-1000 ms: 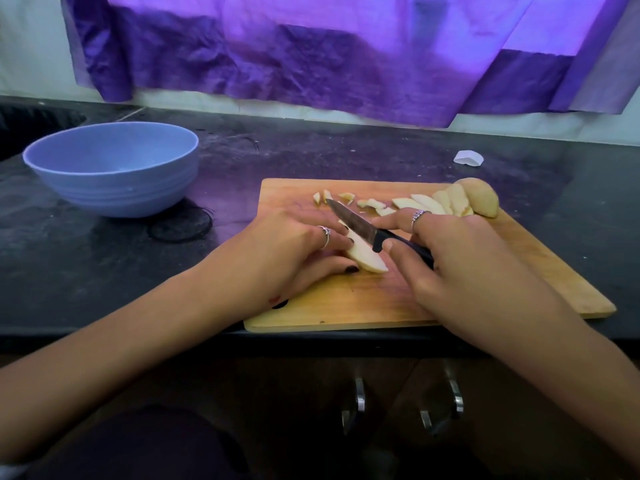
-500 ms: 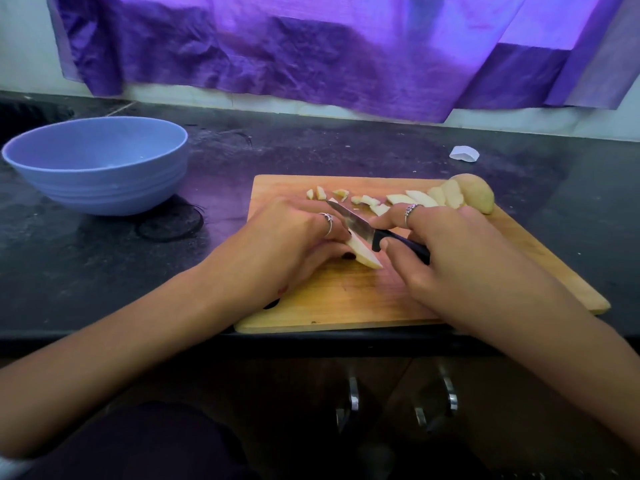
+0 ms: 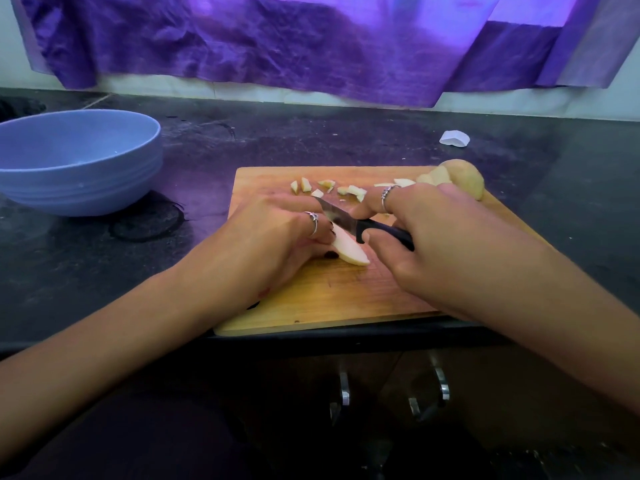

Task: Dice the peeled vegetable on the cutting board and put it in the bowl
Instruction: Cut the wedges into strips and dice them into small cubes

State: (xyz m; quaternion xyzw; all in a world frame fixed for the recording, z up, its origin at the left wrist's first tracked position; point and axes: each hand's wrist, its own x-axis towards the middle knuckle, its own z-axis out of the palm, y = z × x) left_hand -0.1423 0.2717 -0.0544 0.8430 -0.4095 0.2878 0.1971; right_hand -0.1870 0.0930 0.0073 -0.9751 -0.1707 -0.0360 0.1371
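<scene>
Dark black stone surface (image 3: 381, 143) carrying a blue bowl (image 3: 78, 161) at far left, a wooden cutting board (image 3: 346, 299) at the front edge overhanging slightly, a small white scrap (image 3: 454, 138) behind the board, a dark ring mark (image 3: 147, 221) beside the bowl.

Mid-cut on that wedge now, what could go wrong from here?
1. The left hand pins the wedge with fingertips right beside the knife blade; a slip may nick them.
2. The cutting board sits at the counter's front edge, so pressure might shift it.
3. Diced pieces lie loose near the board's far edge and may scatter before reaching the bowl.
</scene>
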